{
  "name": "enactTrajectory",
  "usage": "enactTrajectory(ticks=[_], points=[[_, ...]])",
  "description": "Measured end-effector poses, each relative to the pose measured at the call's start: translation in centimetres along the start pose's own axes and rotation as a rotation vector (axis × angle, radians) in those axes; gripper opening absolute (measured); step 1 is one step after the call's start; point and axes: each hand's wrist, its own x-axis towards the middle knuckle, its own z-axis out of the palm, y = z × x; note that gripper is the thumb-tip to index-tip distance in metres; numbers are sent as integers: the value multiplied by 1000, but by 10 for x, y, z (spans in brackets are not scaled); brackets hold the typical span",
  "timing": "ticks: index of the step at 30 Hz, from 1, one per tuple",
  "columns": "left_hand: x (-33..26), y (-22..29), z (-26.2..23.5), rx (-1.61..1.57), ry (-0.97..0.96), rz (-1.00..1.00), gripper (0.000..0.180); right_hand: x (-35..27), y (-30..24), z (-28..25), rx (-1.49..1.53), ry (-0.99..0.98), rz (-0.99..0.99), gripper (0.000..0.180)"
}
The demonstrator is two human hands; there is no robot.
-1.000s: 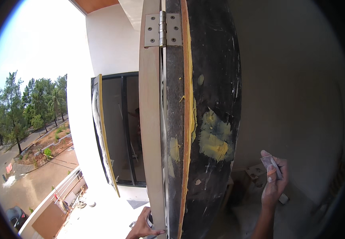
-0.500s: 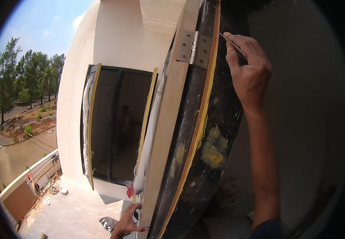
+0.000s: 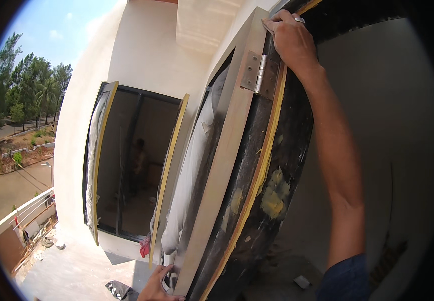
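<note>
My right hand (image 3: pixel 294 40) is up at the top of the dark door frame (image 3: pixel 247 125), just above a metal hinge (image 3: pixel 260 75). Its fingers are bent and pressed together at the hinged panel's corner, pinching a thin flat greyish piece that they mostly hide; it may be folded sandpaper. A ring is on one finger. Low down, my left hand (image 3: pixel 158 286) grips the edge of the pale-edged panel (image 3: pixel 217 190), its thumb near the front face. The panel stands swung outward on the hinge, with whitish plastic sheeting (image 3: pixel 189 165) over its inner part.
Yellow foam (image 3: pixel 257 185) lines the joint beside the frame. Beyond are a window with two open yellow-edged shutters (image 3: pixel 104 150), a balcony railing (image 3: pixel 24 213), crumpled dark sheeting (image 3: pixel 119 290) on the pale floor, and trees outside. A dark room lies to the right.
My right hand has moved up and left, from beside the hinge onto the panel's top corner. The view has shifted, showing more of the panel's top. My left hand keeps its grip.
</note>
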Motion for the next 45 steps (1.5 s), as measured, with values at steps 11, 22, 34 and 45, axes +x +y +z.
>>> enactTrajectory(ticks=[11, 22, 34, 45], points=[[3, 8, -4, -117, 1, -8, 109, 15, -11, -11, -64, -165, 67, 24], [9, 32, -22, -40, -79, -120, 102, 4, -3, -10, 47, -195, 76, 30], [1, 19, -17, -53, 38, -58, 112, -5, -29, -31, 14, -247, 3, 27], [-1, 19, -13, -67, 67, -95, 113, 1, -8, -32, 42, -175, -121, 23]])
